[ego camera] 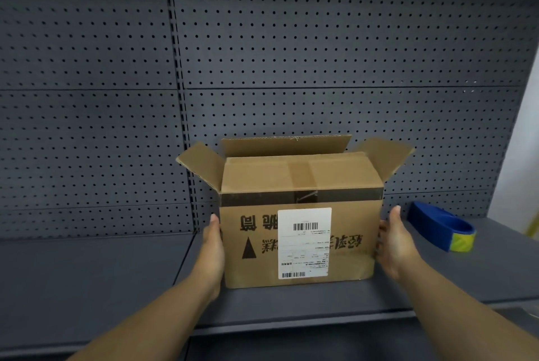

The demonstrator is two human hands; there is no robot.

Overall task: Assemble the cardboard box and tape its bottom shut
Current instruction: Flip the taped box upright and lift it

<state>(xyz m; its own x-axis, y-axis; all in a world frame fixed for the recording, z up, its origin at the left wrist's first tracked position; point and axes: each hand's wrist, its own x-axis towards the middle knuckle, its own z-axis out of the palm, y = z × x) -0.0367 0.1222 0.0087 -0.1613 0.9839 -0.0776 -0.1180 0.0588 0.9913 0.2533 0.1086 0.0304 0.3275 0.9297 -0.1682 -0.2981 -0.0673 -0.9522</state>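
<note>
A dark pegboard wall (320, 39) fills the upper frame above a grey shelf (87, 267). The cardboard box (256, 182) is stood at centre, print upside down, flaps raised; its underside is hidden. It is pressed between the flat left hand (214, 247) and right hand (393, 244), fingers straight. At right, a blue tape dispenser (437, 223) is seen blurred.
</note>
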